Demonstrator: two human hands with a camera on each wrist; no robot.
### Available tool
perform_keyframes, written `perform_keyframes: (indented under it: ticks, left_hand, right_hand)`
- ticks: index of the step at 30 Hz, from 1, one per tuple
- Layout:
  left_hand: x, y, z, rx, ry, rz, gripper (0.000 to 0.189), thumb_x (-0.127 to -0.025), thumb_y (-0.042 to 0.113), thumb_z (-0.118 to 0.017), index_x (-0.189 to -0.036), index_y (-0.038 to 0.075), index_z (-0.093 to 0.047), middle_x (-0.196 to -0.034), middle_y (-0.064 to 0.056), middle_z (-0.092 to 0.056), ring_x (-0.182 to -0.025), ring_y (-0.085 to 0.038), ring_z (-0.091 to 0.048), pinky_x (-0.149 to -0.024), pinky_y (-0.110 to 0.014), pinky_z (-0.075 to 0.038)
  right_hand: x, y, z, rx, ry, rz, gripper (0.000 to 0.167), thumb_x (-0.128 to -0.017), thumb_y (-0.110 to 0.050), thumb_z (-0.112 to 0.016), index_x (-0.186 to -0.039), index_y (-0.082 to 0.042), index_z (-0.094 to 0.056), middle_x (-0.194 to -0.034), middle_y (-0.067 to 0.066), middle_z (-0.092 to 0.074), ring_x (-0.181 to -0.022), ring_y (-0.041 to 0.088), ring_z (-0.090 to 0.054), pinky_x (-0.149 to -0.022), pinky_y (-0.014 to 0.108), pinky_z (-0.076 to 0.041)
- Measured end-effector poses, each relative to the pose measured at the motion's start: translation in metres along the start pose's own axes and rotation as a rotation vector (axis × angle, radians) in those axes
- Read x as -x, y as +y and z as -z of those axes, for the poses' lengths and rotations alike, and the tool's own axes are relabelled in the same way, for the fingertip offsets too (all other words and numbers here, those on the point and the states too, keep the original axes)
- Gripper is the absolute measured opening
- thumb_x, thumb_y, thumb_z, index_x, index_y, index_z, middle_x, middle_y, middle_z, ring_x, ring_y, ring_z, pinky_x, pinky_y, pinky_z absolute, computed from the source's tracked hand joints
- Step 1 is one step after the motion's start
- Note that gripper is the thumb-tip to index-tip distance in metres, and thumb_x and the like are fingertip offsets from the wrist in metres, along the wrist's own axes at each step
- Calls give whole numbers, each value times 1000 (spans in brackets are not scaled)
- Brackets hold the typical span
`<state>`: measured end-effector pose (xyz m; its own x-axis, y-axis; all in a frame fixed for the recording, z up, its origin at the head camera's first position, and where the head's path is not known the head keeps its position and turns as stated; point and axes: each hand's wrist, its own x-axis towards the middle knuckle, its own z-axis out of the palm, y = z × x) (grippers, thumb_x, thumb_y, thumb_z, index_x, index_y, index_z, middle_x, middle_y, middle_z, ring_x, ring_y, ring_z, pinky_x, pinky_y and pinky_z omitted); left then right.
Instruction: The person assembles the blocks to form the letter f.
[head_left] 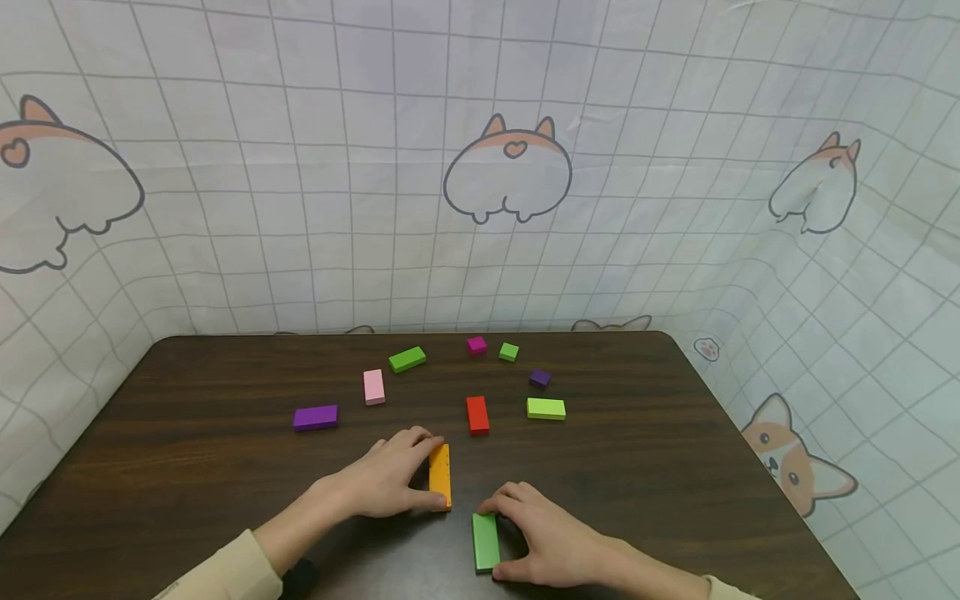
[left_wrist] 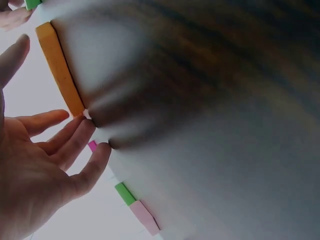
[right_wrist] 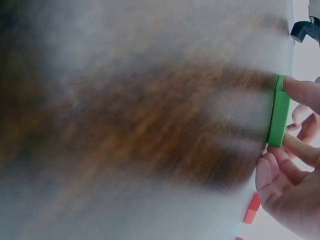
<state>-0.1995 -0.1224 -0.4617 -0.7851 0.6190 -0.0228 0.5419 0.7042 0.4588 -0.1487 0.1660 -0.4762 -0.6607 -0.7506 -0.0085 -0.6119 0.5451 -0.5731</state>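
In the head view, my left hand spans a long orange block on the dark table, fingers at its far end and thumb over its near end. The left wrist view has the thumb tip apart from this orange block, while fingertips meet its other end. My right hand holds a green block by its two ends, thumb at the near end. Seen from the right wrist, thumb and fingers touch opposite ends of the green block, which lies at the tabletop.
Beyond the hands lie a red block, a lime block, a purple block, a pink block, a green block, and small magenta, green and dark purple cubes. A patterned curtain borders the table.
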Motion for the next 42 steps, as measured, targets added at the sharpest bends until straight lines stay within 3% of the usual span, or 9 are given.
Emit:
perform_keyframes:
  ticks: [7,24,42]
  left_hand:
    - [-2,-3,4,16,-2,-4,68,-95,41,-74,-145,0,-54,-140,-15,-52,-126,-31,-51,-103,-61,-42]
    - [-4,-7,4,-1,-4,-6,64,-92,42,-77,-140,4,-60,-135,-11,-56,-123,-30,-51,-103,-58,-42]
    - [-5,-7,3,0,7,2,63,-91,42,-79,-138,4,-61,-133,-11,-58,-122,-30,-52,-102,-59,-43]
  right_hand:
    - [-1,1,-1,9,4,0,51,-89,-40,-79,-133,-21,-61,-125,-12,-55,-115,8,-49,-97,30,-48]
    - [-3,-4,0,14,6,23,50,-90,-38,-78,-134,-22,-60,-127,-12,-54,-116,8,-50,-98,30,-48]
    - [-19,-20,-1,90,74,96,54,-90,-33,-79,-138,-18,-58,-131,-8,-54,-118,8,-51,-99,30,-49]
